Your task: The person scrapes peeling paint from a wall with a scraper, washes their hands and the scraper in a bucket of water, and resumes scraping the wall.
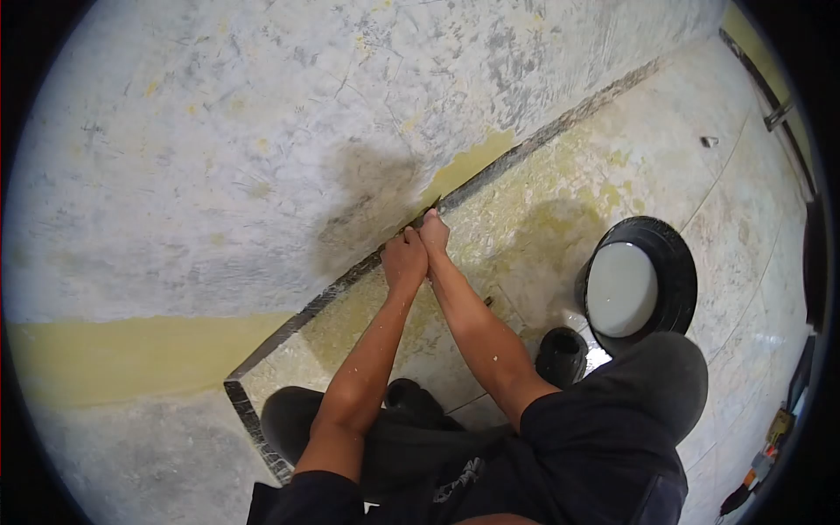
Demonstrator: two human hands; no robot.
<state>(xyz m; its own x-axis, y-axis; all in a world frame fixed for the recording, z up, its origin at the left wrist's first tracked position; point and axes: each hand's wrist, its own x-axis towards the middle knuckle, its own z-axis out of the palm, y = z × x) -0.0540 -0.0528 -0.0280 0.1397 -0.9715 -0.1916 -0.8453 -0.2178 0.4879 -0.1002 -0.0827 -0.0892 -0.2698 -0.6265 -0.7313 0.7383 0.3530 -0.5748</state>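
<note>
Both of my hands are side by side and touching at the dark strip (pixel 350 276) along the foot of the wall (pixel 219 175). My left hand (pixel 405 256) is closed, its knuckles near the strip. Just to its right, my right hand (pixel 434 233) is closed too, with a small dark tool tip (pixel 435 204) showing past its fingers against the wall's lower edge. The part of the tool inside the fingers is hidden. What my left hand holds, if anything, is too small to make out. Yellowish patches (pixel 468 164) show on the wall above the strip.
A black bucket (pixel 681 271) with whitish liquid (pixel 622 290) stands on the stained floor (pixel 525 289) at the right, near my knee. Beside it is a small dark container (pixel 562 354). Several tools (pixel 759 466) lie at the far lower right. A small object (pixel 710 141) rests at upper right.
</note>
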